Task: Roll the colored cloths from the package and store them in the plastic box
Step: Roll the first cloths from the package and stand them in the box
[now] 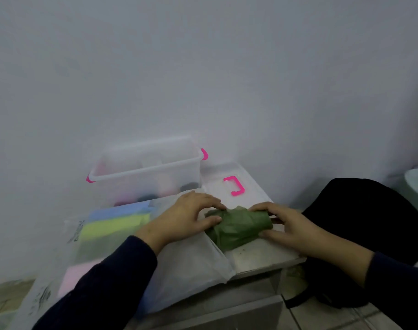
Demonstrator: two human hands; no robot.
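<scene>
Through the cloudy wall of the plastic box point(146, 172) I only catch pink and dark blurs, and the package point(112, 234) hides most of its blue, yellow and pink cloths. The table point(262, 258) edge runs close below my right hand point(296, 231). My left hand point(191, 216) curls its fingers over the green cloth point(238, 228) roll's left end, right fingers clasp the other, roll near the lid point(229, 184).

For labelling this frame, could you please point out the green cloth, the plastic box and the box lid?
green cloth point(238, 228), head view, middle of the roll.
plastic box point(146, 171), head view, near rim.
box lid point(253, 184), head view, bare top beside the pink handle.
</scene>
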